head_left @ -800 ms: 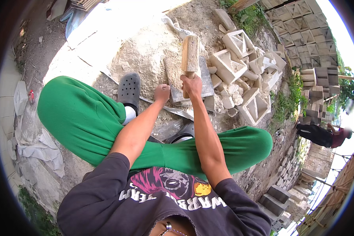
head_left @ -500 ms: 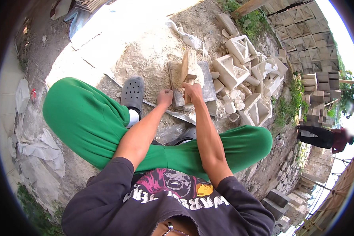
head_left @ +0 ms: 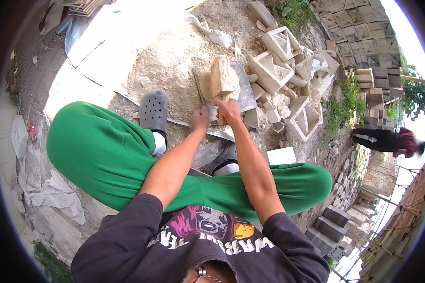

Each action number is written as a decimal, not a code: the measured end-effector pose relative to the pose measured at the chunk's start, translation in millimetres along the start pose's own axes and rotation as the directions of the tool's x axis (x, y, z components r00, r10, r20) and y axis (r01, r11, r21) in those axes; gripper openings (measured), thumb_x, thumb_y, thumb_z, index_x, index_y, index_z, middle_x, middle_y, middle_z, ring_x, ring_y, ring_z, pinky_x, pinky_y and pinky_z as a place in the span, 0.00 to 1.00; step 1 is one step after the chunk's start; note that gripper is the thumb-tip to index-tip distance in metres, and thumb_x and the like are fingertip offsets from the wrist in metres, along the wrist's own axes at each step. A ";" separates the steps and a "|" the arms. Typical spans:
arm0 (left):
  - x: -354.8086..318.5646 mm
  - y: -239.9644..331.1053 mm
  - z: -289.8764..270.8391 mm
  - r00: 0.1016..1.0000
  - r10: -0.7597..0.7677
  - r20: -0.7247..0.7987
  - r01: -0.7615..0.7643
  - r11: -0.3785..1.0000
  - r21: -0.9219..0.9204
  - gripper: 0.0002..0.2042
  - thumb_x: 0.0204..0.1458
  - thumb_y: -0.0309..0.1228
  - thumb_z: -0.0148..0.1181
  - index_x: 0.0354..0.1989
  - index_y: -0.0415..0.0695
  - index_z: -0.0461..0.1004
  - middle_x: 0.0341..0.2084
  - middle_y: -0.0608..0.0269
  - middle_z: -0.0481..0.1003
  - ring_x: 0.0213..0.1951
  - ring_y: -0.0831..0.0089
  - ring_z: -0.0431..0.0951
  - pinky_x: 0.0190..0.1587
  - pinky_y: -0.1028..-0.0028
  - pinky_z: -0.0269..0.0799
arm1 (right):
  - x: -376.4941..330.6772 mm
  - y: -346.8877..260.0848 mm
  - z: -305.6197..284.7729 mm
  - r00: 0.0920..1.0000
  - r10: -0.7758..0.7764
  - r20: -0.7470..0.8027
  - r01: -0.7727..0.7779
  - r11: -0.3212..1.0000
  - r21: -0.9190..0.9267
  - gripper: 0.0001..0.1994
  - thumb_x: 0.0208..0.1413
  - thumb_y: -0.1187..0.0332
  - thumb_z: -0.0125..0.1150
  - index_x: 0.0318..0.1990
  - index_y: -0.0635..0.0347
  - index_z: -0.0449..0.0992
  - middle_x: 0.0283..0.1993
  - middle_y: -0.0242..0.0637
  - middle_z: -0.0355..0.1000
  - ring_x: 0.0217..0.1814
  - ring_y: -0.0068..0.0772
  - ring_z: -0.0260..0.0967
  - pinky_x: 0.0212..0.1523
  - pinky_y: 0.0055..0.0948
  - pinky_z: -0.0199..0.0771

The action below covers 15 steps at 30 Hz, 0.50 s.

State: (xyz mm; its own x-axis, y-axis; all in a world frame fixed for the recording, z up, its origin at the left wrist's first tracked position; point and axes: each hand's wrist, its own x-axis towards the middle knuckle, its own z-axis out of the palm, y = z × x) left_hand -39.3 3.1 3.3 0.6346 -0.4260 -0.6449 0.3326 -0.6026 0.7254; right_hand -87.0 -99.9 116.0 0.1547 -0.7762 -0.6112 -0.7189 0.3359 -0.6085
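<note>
My right hand (head_left: 227, 111) is closed around the short handle of a wooden mallet (head_left: 221, 78). Its blocky head lies over a dark flat slab (head_left: 245, 87) dusted with pale powder; whether the two touch I cannot tell. Just left of it, my left hand (head_left: 200, 119) is closed at the near end of a thin dark bar (head_left: 198, 85), which points away from me along the slab's left side. Pale crumbled material (head_left: 167, 59) covers the ground beyond and to the left of the bar.
Broken pale moulded blocks (head_left: 271, 73) and rubble are heaped right of the slab. A white sack (head_left: 217, 35) lies beyond it. My grey clog (head_left: 153, 112) stands left of my hands. Stacked blocks (head_left: 333, 226) and a person (head_left: 387, 140) are farther right.
The mallet head looks larger and closer to me than before. The thin bar stands out more from the slab's left side. My view has shifted slightly, and both hands keep their grip.
</note>
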 end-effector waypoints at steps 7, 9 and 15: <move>-15.0 4.3 -3.7 0.946 -0.247 0.209 0.316 0.845 -0.431 0.26 0.66 0.50 0.39 0.37 0.39 0.76 0.25 0.62 0.78 0.21 0.70 0.75 0.23 0.70 0.70 | -37.9 40.3 -0.7 0.964 -0.229 -0.136 0.198 0.957 -0.211 0.18 0.40 0.58 0.67 0.25 0.68 0.80 0.21 0.44 0.77 0.22 0.37 0.77 0.28 0.35 0.77; -13.6 4.5 -9.9 0.934 -0.261 0.243 0.345 0.833 -0.432 0.25 0.68 0.49 0.37 0.37 0.40 0.75 0.24 0.67 0.76 0.21 0.75 0.73 0.21 0.74 0.68 | -33.1 48.9 3.8 1.000 0.027 -0.009 -0.028 0.951 -0.309 0.20 0.39 0.55 0.68 0.28 0.69 0.81 0.23 0.46 0.77 0.26 0.41 0.79 0.32 0.37 0.78; 25.7 -10.8 -1.3 0.943 -0.206 0.262 0.325 0.739 -0.590 0.24 0.68 0.47 0.39 0.38 0.37 0.75 0.29 0.59 0.77 0.28 0.70 0.78 0.28 0.67 0.74 | -65.2 9.4 -1.0 0.979 -0.158 -0.126 0.142 0.982 -0.123 0.20 0.40 0.56 0.67 0.33 0.67 0.81 0.25 0.47 0.78 0.29 0.40 0.79 0.36 0.38 0.78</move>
State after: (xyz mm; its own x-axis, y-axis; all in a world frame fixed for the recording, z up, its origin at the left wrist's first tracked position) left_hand -25.6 -0.5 -20.7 0.3473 -0.4546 -0.8202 0.8639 -0.1852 0.4684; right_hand -104.5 -46.7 150.6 0.1795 -0.8804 -0.4388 -0.7675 0.1537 -0.6224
